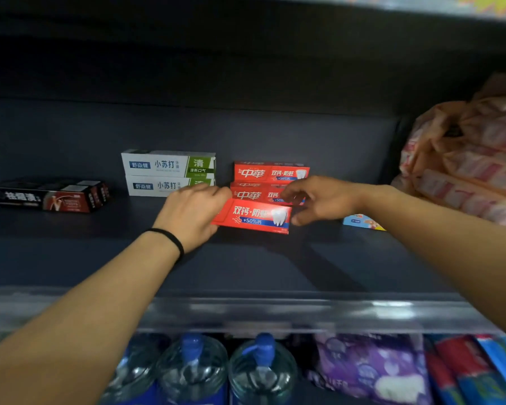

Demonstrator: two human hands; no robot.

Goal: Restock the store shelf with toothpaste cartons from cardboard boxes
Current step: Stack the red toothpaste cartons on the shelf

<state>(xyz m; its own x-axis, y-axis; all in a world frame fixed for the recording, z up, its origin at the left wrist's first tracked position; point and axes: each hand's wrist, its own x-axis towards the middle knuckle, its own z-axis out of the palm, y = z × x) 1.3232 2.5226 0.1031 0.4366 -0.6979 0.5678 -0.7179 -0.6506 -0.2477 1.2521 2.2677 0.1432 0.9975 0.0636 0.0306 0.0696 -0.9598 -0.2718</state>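
While both forearms reach over the clear front rail (304,314) of the dark shelf (70,258), the nearest goods stand below that rail: water bottles with blue caps (228,366), a purple packet (371,369) to their right, and red and blue packets (479,372) at the far right.

Above the rail, the left hand (192,213), with a black band (170,239) on its wrist, holds a red toothpaste carton (253,216) by its left end; its grip is closed round that end, with the thumb under the carton. This carton is tilted, its printed face toward the camera, and it is just in front of the stack of two red cartons (270,181). Whether its lower edge touches the shelf cannot be told. The right hand (319,198) is at the right end of the held carton. Its thumb lies at the carton's right edge and its fingers are curled loosely over the lower carton of the stack; whether this grip really holds anything cannot be told.

Left of the red stack, farther back, two white and green cartons (168,172) lie one on the other. Farther left of the stack lie black cartons (50,195). Right of the stack, a small blue and yellow packet (361,222) lies on the shelf, and beyond it a large bag of pink packs (465,159) fills the corner.
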